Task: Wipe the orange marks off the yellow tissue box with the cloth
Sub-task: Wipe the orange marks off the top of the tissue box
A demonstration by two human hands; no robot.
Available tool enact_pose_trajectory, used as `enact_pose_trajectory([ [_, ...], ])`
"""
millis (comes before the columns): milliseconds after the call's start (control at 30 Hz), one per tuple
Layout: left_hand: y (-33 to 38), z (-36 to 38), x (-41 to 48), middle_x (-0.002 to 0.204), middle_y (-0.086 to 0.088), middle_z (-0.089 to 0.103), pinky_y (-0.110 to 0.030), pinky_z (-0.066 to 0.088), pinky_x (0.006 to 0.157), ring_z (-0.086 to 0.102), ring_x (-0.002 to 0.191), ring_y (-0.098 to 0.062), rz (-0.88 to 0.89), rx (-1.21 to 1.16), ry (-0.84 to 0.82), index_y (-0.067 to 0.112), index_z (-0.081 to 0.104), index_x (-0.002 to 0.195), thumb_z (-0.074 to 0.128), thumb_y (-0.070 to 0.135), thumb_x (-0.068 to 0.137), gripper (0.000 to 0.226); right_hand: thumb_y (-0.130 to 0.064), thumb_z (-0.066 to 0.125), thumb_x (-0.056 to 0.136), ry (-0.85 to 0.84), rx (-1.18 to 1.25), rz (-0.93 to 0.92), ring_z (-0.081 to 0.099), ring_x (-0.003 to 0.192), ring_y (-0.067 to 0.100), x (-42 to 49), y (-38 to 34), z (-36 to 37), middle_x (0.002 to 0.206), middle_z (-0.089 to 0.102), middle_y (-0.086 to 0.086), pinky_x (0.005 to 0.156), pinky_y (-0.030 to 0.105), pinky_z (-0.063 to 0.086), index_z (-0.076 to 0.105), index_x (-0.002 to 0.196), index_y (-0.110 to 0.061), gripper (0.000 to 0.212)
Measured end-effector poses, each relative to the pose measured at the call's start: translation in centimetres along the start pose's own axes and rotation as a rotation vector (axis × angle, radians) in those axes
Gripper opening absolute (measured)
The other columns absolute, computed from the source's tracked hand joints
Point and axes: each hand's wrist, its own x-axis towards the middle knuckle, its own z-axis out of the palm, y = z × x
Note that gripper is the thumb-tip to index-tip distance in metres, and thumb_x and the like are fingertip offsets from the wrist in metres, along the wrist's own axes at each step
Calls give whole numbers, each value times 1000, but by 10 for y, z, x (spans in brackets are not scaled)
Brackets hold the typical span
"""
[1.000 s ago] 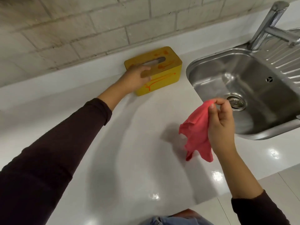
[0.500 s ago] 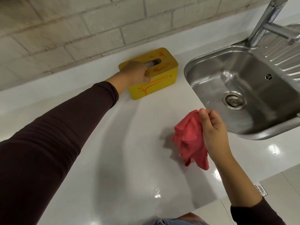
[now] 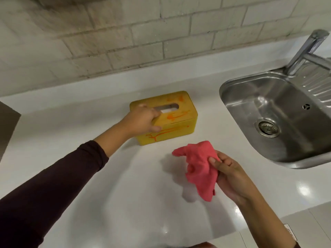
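The right hand (image 3: 231, 178) has dropped lower and nearer, bunching the crumpled pink cloth (image 3: 198, 167) above the glossy white worktop (image 3: 107, 176). There stands the rectangular yellow tissue box (image 3: 172, 119), gripped at its left end by the left hand (image 3: 141, 120); orange marks (image 3: 168, 132) streak its lid and front.

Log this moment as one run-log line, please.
left hand: grips yellow tissue box on counter | right hand: holds pink cloth, clear of box | orange marks: unwiped
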Motion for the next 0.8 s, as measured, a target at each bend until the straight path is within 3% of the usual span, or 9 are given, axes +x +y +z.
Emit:
enact_pose_trajectory([
  [100, -3, 1, -42, 83, 7, 63, -28, 32, 91, 56, 85, -20, 0, -91, 23, 21, 62, 99, 64, 46, 75, 34, -16, 58, 79, 26, -93, 13, 67, 70, 27, -11, 17, 21, 84, 71, 16, 56, 30, 51, 63, 107, 0, 33],
  [267, -9, 6, -112, 90, 3, 69, -17, 22, 74, 57, 88, -20, 22, -118, 68, 20, 62, 104, 63, 50, 75, 41, -20, 61, 76, 156, -230, -85, 55, 83, 35, -27, 48, 52, 86, 59, 27, 75, 45, 39, 52, 100, 19, 46],
  [400, -12, 12, -160, 91, 1, 70, -11, 18, 74, 57, 90, -21, 18, -131, 101, 18, 62, 105, 62, 52, 73, 47, -19, 58, 80, 175, -288, -98, 61, 87, 40, -39, 63, 75, 96, 61, 38, 79, 49, 44, 60, 101, 10, 36],
  [500, -15, 19, -190, 93, 4, 70, -12, 20, 76, 56, 91, -20, 8, -140, 103, 20, 60, 108, 59, 55, 73, 49, -23, 60, 77, 178, -328, -95, 62, 89, 40, -48, 74, 92, 96, 64, 34, 81, 49, 46, 69, 92, -4, 27],
  [700, -17, 29, -239, 99, 10, 67, -15, 25, 83, 48, 101, -16, -50, -185, 99, 27, 54, 123, 59, 57, 73, 59, -32, 59, 75, 158, -491, -146, 68, 83, 21, -72, 91, 121, 88, 73, 8, 76, 42, 51, 71, 95, -28, 24],
  [800, -19, 34, -260, 105, 11, 66, -15, 23, 87, 46, 104, -15, -49, -173, 101, 28, 51, 126, 57, 59, 73, 62, -17, 57, 86, 205, -644, -268, 68, 79, 9, -84, 101, 132, 85, 74, -3, 68, 17, 50, 68, 91, -33, 20],
])
